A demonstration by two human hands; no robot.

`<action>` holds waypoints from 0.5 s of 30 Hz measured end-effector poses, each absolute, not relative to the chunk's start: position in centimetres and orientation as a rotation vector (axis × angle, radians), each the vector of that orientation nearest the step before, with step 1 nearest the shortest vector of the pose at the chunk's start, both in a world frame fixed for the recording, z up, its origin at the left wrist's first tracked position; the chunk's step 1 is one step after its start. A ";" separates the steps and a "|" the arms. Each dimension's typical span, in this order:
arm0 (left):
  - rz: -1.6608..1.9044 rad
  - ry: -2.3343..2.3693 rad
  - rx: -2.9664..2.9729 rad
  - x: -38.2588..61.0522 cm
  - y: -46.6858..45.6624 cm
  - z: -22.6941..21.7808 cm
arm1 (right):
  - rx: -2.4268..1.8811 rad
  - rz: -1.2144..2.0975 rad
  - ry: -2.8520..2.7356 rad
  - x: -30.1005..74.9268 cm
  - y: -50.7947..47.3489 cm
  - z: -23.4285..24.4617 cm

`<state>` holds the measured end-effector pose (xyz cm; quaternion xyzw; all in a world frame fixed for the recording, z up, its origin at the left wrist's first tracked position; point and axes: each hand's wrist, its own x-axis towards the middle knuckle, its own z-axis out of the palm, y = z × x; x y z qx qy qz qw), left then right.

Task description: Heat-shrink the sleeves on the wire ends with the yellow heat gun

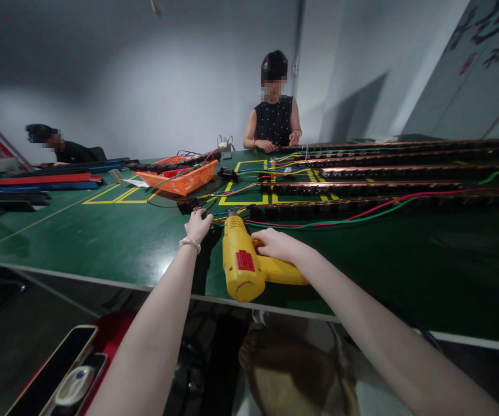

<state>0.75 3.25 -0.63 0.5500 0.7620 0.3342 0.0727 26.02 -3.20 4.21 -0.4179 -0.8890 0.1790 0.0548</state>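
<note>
My right hand [277, 242] is wrapped round the handle of a yellow heat gun [243, 263] with a red label. Its metal nozzle points away from me, toward thin coloured wires [221, 218] at the end of the nearest long black strip [301, 209]. Just left of the nozzle, my left hand [198, 225] is closed on these wires, close to a small black connector [187, 205]. The fingertips partly hide what they pinch. A red and a green wire [344, 221] run along the near side of the strip.
Several more copper-edged strips [362, 186] lie side by side on the green table [114, 242], marked with yellow tape. An orange basket [184, 180] holds wired parts. Across the table a person [275, 118] works; another sits far left. Phones [58, 370] lie at lower left.
</note>
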 end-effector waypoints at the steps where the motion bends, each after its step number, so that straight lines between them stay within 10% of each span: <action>1: 0.977 2.281 1.674 0.7 3.4 -0.5 | -1.274 0.544 -2.699 26.0 -3.2 4.2; 8: 0.920 2.200 1.639 -0.4 4.6 -0.8 | -1.292 0.527 -2.718 26.0 -3.0 4.1; 15: 1.630 1.666 1.599 -0.4 5.1 -2.1 | -1.241 0.422 -2.756 26.0 -3.2 4.3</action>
